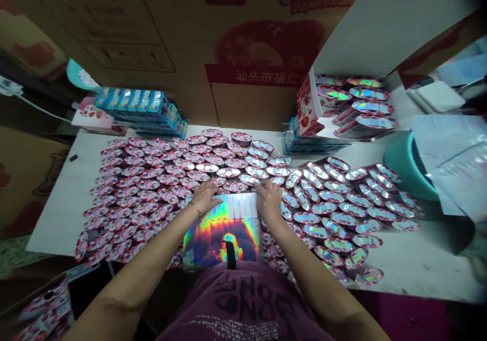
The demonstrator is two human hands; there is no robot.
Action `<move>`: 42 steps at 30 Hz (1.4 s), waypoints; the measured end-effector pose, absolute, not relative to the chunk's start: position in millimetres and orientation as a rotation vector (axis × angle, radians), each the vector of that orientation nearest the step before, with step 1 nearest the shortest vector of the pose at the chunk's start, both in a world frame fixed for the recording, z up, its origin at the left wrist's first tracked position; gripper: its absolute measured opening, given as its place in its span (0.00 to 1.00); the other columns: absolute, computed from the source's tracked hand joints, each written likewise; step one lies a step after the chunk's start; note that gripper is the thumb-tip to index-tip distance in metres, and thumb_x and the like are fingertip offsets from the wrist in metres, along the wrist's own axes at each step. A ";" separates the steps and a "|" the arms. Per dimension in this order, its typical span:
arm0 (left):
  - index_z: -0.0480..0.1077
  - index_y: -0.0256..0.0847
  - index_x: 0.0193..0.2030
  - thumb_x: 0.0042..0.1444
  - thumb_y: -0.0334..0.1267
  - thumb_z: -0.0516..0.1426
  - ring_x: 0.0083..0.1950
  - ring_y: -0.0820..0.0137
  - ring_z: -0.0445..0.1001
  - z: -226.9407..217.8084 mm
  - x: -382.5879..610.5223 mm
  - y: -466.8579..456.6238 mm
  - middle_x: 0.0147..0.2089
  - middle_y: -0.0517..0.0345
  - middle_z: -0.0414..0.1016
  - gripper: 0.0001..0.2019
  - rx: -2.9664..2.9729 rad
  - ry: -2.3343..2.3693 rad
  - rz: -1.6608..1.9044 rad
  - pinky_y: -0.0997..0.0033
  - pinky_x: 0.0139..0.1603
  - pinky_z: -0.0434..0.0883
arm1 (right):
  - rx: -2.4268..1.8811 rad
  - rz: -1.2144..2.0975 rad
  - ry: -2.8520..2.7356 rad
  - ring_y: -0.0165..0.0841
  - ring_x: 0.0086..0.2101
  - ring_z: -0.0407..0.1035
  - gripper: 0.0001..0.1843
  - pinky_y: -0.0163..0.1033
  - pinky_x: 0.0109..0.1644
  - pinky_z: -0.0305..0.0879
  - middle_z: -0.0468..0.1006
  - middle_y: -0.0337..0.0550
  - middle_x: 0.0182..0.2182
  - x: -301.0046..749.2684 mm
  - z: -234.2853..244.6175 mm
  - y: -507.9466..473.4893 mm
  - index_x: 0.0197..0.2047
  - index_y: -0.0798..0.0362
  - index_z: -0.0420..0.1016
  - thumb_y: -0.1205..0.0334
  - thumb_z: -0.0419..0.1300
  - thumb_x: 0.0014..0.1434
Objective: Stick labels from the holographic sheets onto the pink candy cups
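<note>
My left hand [204, 198] reaches over the table with its thumb apart from the fingers. Its fingertips touch or nearly touch a small oval pack [218, 181] with a pink top. Opposite it, my right hand [269, 200] has bent, slightly parted fingers at the edge of a shiny oval pack [249, 179]. Neither hand visibly grips anything. Another oval pack [235, 186] stands between the two hands. Below them, close to my body, lies a shiny rainbow-reflecting sheet [224, 229], or the flat top of something wrapped in it.
Rows of similar oval packs [125, 191] cover much of the white table [53, 214]. Blue boxes [140, 105] stand back left. A strawberry-print carton [310, 107] of packs sits back right, near a teal bin [403, 163]. Large cardboard [190, 97] walls the rear.
</note>
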State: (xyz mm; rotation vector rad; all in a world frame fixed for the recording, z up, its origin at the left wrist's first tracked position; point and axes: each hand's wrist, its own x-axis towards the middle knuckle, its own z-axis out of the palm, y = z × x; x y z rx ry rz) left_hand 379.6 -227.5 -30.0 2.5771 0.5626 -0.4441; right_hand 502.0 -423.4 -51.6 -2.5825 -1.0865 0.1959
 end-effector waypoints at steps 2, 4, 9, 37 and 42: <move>0.72 0.41 0.35 0.46 0.39 0.58 0.46 0.62 0.65 -32.0 377.3 -226.4 0.41 0.53 0.69 0.09 2.529 0.598 -0.480 0.64 0.45 0.61 | -2.436 0.221 -1.295 0.36 0.40 0.56 0.19 0.41 0.42 0.49 0.67 0.45 0.42 489.3 -45.8 -412.3 0.50 0.47 0.68 0.69 0.49 0.57; 0.72 0.39 0.34 0.48 0.37 0.56 0.43 0.65 0.67 -33.2 377.2 -225.3 0.38 0.54 0.71 0.07 2.456 0.614 -0.497 0.67 0.43 0.62 | -2.316 0.263 -1.507 0.36 0.40 0.56 0.19 0.41 0.41 0.50 0.68 0.46 0.43 472.9 -40.4 -398.1 0.52 0.48 0.65 0.66 0.49 0.57; 0.72 0.39 0.31 0.51 0.36 0.52 0.37 0.69 0.69 -31.7 375.2 -223.1 0.33 0.57 0.73 0.08 2.370 0.628 -0.484 0.72 0.39 0.63 | -2.301 0.271 -1.701 0.38 0.39 0.57 0.19 0.42 0.40 0.53 0.68 0.49 0.42 447.5 -44.0 -373.5 0.53 0.54 0.63 0.67 0.49 0.58; 0.69 0.34 0.35 0.42 0.33 0.58 0.23 0.79 0.65 -50.1 457.1 -219.9 0.23 0.62 0.69 0.11 1.316 0.995 0.244 0.77 0.27 0.64 | -1.765 0.528 -0.044 0.29 0.25 0.64 0.14 0.34 0.31 0.59 0.73 0.39 0.22 534.2 -61.8 -337.9 0.27 0.57 0.74 0.53 0.60 0.43; 0.68 0.36 0.42 0.46 0.32 0.55 0.29 0.73 0.69 -69.3 475.6 -214.7 0.27 0.60 0.71 0.14 1.803 1.084 0.278 0.73 0.34 0.66 | -2.168 0.183 -0.338 0.34 0.32 0.64 0.11 0.39 0.40 0.58 0.73 0.44 0.28 545.9 -74.2 -325.5 0.26 0.55 0.74 0.58 0.56 0.50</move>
